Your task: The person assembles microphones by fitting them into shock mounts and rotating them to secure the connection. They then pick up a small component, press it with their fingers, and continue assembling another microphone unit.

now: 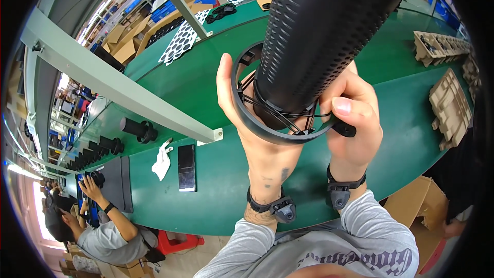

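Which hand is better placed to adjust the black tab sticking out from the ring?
Probably the right hand: its thumb lies close to the black tab, on that side of the ring. The left hand is at the opposite side, seemingly supporting the ring.

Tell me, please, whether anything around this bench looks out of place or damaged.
Mildly, yes: a crumpled white cloth or tissue lies loose beside the dark phone, looking stray on the green bench. The black perforated cylinder shows no visible damage.
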The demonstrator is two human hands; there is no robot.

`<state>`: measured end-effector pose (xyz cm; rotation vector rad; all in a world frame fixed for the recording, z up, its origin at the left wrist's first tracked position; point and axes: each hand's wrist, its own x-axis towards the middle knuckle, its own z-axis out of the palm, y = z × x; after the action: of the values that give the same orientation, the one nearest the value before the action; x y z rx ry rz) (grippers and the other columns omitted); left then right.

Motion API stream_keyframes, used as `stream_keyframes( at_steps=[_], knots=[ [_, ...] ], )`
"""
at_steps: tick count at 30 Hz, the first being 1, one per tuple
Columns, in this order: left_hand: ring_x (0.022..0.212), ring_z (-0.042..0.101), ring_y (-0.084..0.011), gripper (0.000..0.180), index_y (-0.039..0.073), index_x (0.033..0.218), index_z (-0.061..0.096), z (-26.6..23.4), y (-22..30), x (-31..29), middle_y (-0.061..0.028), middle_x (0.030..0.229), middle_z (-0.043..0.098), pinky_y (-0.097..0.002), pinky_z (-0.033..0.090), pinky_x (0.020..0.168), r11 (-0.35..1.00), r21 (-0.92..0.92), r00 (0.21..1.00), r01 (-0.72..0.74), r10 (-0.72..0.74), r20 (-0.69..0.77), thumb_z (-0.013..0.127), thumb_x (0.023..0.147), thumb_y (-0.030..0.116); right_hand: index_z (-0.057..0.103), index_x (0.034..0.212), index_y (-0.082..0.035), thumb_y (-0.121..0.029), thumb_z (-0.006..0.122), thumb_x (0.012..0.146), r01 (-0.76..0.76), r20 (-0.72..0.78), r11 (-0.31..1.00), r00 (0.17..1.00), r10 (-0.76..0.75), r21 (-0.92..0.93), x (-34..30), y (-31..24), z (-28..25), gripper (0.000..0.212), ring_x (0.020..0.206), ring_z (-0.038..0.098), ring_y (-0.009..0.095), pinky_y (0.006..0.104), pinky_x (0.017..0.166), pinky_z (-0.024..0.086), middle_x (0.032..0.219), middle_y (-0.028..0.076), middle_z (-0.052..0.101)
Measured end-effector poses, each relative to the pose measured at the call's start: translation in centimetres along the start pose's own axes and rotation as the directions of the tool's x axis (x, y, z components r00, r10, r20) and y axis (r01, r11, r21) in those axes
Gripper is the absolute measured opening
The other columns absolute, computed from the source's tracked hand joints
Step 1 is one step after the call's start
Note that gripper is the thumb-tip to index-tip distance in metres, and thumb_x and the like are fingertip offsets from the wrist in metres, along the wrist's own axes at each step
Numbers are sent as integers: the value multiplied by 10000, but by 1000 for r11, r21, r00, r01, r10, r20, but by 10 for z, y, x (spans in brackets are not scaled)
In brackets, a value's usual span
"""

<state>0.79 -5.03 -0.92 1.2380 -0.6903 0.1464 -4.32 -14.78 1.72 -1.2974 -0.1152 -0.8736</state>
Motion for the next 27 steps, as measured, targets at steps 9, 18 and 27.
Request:
stream_keyframes(
  at_steps=[9,18,27],
  knots=[
    [1102,524,-253,1087,44,1443,81,4,4,2,-185,1253,432,-350,440,941,991,81,992,-108,102,69,807,634,48,481,966,40,-282,525,714,279,-240,960,934,-265,25,-1,4,5,411,916,499,193,288,847,376,1011,136,537],
    [1074,528,-247,1076,40,1440,127,7,-8,0,-149,1227,456,-366,444,921,986,104,978,-132,112,173,834,630,90,420,1279,47,-256,668,703,48,31,943,998,-61,328,2,14,-27,697,1101,534,235,342,970,392,1217,144,540],
    [1236,412,-292,733,46,1067,536,-18,20,10,-165,1315,389,-430,423,967,747,532,891,-399,180,416,909,479,275,447,1217,119,-495,809,624,-40,169,998,985,31,47,12,-3,-45,928,942,641,279,355,803,543,1090,212,607]
  ],
)
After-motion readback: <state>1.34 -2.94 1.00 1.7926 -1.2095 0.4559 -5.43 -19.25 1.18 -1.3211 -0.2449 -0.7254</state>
